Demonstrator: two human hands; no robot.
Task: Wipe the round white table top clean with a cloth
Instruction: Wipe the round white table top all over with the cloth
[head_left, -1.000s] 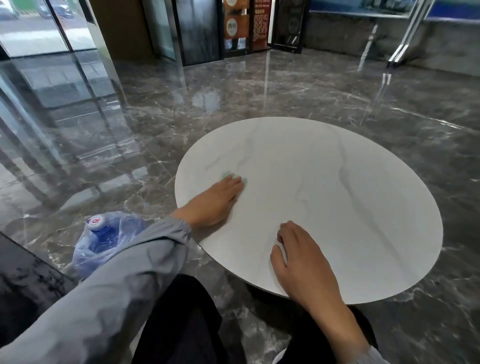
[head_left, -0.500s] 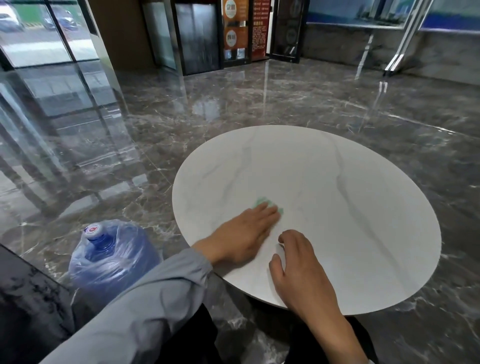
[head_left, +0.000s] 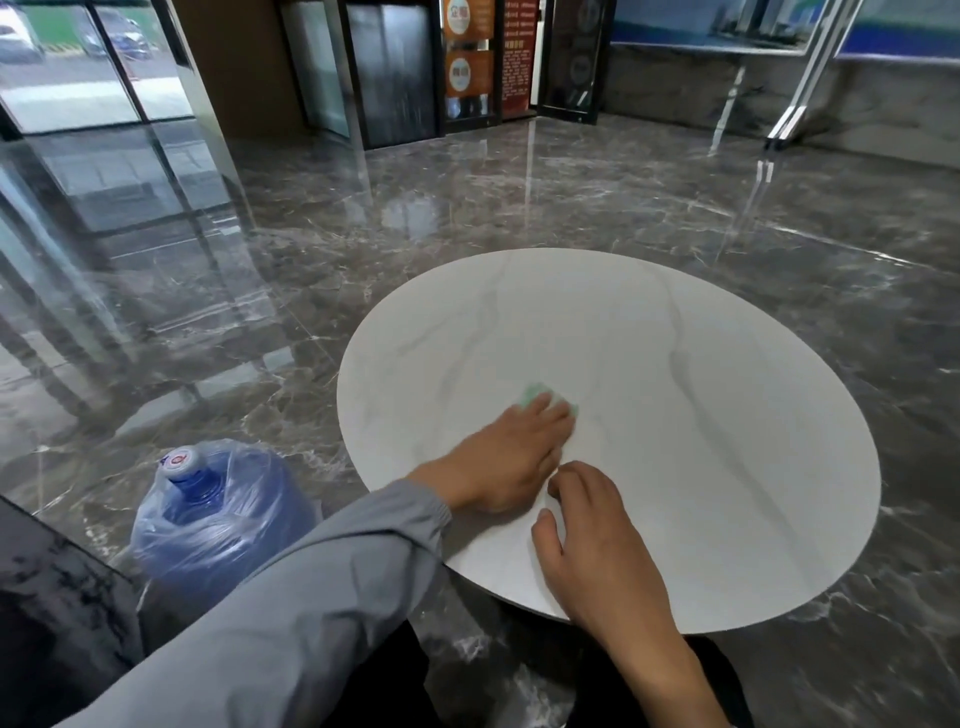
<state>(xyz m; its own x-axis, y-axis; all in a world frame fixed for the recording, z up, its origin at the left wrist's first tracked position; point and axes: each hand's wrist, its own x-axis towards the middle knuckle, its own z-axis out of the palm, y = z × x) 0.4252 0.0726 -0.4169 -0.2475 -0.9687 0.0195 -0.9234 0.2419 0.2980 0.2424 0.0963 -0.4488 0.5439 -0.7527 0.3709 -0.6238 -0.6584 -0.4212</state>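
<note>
The round white table top (head_left: 701, 395) with faint grey veins fills the middle right of the head view. My left hand (head_left: 511, 452) lies flat on it, left of centre, pressing down a pale green cloth (head_left: 535, 392); only the cloth's far edge shows past my fingertips. My right hand (head_left: 597, 540) rests on the near part of the table, fingers curled, its fingertips almost touching my left hand. It holds nothing.
A blue water jug (head_left: 218, 514) wrapped in clear plastic stands on the dark marble floor left of the table. A dark stone ledge (head_left: 47, 613) sits at the lower left. Glass doors and panels line the back and left.
My left hand has slid the cloth from the table's left edge rightward toward the centre, ending close to my right hand. The right hand has stayed on the near part.
</note>
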